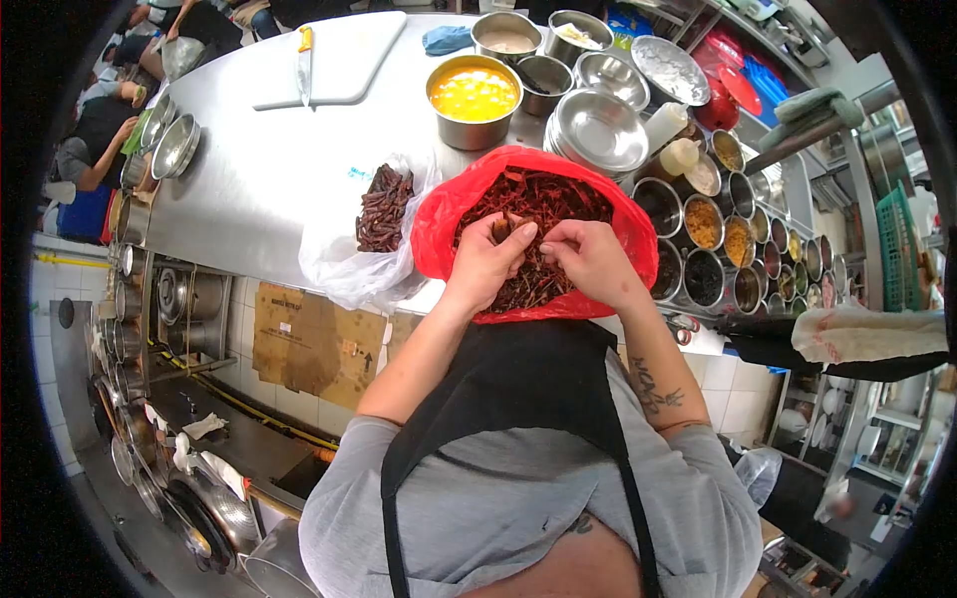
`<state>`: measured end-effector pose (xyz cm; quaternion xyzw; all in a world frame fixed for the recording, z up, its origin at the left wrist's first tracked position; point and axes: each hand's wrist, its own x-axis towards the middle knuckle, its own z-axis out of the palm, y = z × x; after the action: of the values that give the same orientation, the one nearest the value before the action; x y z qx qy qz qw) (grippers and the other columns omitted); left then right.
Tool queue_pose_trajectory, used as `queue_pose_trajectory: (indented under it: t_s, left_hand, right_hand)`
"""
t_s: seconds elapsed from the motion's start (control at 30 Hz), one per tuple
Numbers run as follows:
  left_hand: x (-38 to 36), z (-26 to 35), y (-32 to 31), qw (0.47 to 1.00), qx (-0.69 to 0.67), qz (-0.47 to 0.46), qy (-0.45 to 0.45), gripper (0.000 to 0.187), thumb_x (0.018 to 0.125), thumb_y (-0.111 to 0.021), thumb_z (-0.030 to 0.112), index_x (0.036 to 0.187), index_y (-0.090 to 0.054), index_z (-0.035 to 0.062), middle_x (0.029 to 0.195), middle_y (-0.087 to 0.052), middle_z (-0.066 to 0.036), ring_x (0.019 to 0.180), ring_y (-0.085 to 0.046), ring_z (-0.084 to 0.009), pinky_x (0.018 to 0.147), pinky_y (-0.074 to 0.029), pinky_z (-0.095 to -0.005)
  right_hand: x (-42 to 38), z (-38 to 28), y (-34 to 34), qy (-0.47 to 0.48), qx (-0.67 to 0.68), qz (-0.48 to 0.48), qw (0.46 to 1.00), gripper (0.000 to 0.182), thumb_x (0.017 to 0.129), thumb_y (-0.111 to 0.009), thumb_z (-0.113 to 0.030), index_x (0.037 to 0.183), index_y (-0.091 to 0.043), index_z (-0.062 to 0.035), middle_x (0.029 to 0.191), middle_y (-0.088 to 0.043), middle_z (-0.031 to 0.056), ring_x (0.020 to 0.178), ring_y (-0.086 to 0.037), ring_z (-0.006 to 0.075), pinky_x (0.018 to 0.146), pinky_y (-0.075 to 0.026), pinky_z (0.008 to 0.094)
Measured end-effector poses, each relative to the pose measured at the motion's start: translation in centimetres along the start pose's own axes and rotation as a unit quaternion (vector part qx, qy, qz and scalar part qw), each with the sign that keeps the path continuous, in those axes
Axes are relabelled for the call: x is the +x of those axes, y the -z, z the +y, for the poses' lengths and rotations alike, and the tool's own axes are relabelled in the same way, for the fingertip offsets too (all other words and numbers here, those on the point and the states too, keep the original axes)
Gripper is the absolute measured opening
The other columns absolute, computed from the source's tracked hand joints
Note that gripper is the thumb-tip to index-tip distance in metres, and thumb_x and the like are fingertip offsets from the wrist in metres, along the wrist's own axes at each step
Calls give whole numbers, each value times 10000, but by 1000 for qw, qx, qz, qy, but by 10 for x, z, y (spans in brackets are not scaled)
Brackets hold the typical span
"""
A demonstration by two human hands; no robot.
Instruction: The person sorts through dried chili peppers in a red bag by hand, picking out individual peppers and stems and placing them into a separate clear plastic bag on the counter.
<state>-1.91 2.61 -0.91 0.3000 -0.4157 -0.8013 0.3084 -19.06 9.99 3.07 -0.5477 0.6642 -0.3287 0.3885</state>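
An open red plastic bag [435, 221], full of dried dark-red pods and strips [543, 194] that look like dried chilies, lies in front of me. Over its middle, my left hand [493, 261] is closed, with a small brownish dried pod [501, 228] between thumb and fingers. My right hand [590, 261] is beside it, thumb and fingertips pinched together; whatever they hold is too small to make out. To the left, a white plastic bag [329, 249] lies open with a pile of dark brown dried pods [385, 209] on it.
Behind the red bag stand a pot of yellow liquid [474, 90], stacked metal bowls [600, 130] and squeeze bottles [666, 124]. Several metal containers of seasonings [704, 223] line the right. A knife [304, 70] rests on a white cutting board [349, 50]. Another person [95, 140] is at far left.
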Motion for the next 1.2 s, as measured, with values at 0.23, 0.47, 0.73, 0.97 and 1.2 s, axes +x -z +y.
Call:
queue_pose_trajectory:
  t_s: [0.23,0.47,0.73,0.97,1.2]
  left_hand:
    - [1,2,6,962,-226,-123,93,237,1035,-560,282,968,-575,56,765,-502,0,602,-432,-67,481,-335,-202]
    - [3,4,17,970,-235,-49,28,234,1053,-521,284,972,-553,66,827,-504,-6,628,-427,-81,485,-343,-205]
    - [-2,7,15,987,-135,-85,21,221,1022,-590,243,910,-559,55,769,-541,-9,597,-465,-71,495,-353,-211]
    - [-5,9,20,999,-11,-43,-5,164,978,-654,207,951,-584,60,727,-526,20,591,-452,-54,491,-336,-215]
    - [-5,9,9,985,169,0,-39,133,956,-684,166,966,-641,41,777,-583,48,665,-493,-35,590,-399,-221]
  right_hand:
    - [2,23,-7,83,291,-46,952,70,953,-600,-22,934,-667,-17,838,-687,39,719,-607,95,659,-502,256]
    - [8,21,-1,34,97,162,981,66,904,-664,-54,935,-685,-1,865,-689,50,728,-598,99,675,-510,264]
    - [-1,19,-12,8,-253,-38,967,176,796,-723,-184,914,-735,-55,917,-660,150,921,-658,350,833,-525,437]
    - [11,29,-1,-56,-35,-41,997,221,816,-752,-191,942,-707,-16,842,-690,97,746,-668,205,716,-541,342]
    - [8,19,6,-85,283,6,955,172,842,-746,-107,965,-679,-5,813,-659,-7,704,-591,80,643,-483,242]
